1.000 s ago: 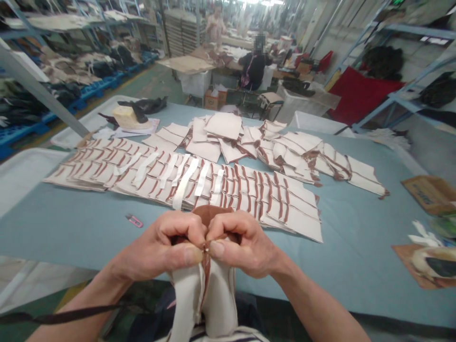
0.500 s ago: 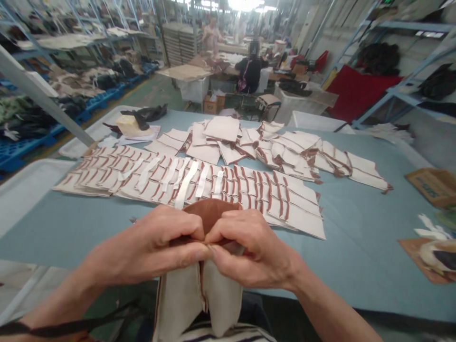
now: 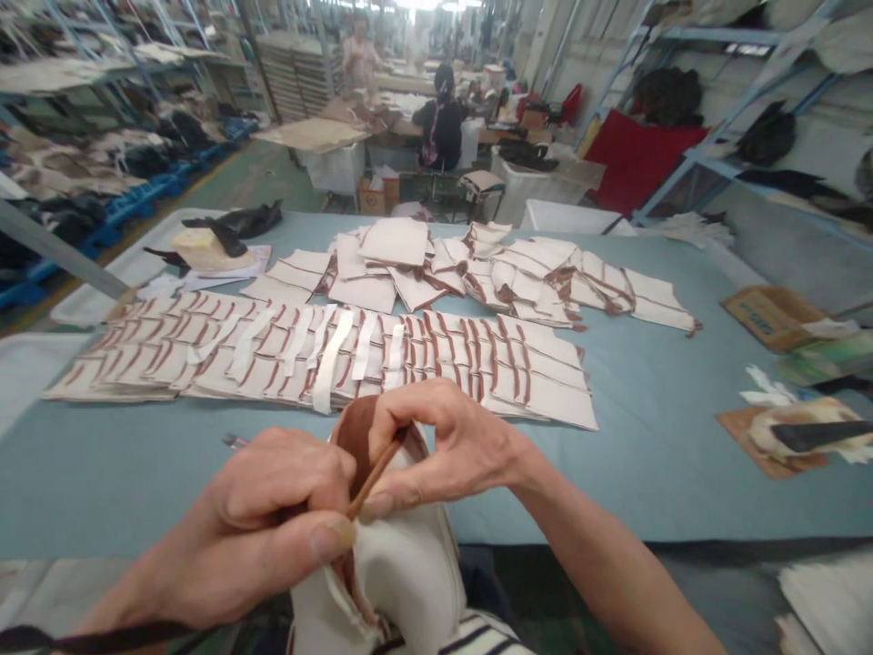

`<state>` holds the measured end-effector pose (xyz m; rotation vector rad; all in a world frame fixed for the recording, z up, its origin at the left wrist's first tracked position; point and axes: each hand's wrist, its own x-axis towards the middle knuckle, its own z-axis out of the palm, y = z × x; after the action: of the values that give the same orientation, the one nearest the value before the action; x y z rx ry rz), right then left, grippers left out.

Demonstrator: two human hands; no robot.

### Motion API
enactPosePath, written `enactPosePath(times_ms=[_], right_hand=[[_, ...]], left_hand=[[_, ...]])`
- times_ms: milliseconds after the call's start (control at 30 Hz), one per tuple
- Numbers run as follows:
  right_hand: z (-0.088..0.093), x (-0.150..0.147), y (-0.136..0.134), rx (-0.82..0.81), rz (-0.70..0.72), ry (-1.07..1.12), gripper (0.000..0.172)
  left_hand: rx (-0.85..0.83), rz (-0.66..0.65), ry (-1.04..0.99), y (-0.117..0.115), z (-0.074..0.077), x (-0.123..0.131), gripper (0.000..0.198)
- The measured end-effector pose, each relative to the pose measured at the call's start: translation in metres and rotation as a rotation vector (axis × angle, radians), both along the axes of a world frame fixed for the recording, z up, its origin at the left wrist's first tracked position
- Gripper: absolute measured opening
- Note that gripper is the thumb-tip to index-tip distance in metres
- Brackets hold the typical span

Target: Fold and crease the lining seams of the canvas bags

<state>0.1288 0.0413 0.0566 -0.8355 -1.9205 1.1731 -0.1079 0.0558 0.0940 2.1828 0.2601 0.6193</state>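
Cream fabric pouch [image 3: 409, 564] is held upright in both hands at the middle of the near edge of the worktop [image 3: 647, 455], its lower part in front of that edge, next to striped clothing. Brown lining [image 3: 356, 426] shows inside the mouth. The left hand [image 3: 273, 514] is closed, pinching the mouth's brown rim [image 3: 374, 478] between thumb and curled forefinger. The right hand [image 3: 443, 446] grips the same rim just beside it, thumb on the outer face, forefinger bent over the lining. The exact contact at the left fingertips is partly hidden; it appears to be a firm pinch.

Beyond the hands, an overlapping row of cream panels [image 3: 556, 373] extends toward the worktop's left edge, with white strips [image 3: 334, 359] laid across it. A loose pile of panels [image 3: 394, 241] lies near the far edge. Snips [image 3: 234, 441] lie just beyond the left hand. A yellow block [image 3: 201, 248] sits near the far left corner; a cardboard box [image 3: 770, 317] stands near the right edge.
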Motion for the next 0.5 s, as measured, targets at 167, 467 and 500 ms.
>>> enactPosePath(times_ms=[167,467,500], right_hand=[[-0.021,0.023,0.01,-0.119,-0.119,-0.049,0.041],[0.012,0.023,-0.001,0.14,-0.065,0.059,0.04],[0.016,0.021,0.0,0.181,-0.057,0.057,0.038]], left_hand=[[0.033,0.144,0.04,0.008,-0.007,-0.021,0.042],[0.053,0.367,0.238,0.034,-0.021,-0.064,0.038],[0.046,0.341,0.233,0.038,-0.022,-0.062,0.039]])
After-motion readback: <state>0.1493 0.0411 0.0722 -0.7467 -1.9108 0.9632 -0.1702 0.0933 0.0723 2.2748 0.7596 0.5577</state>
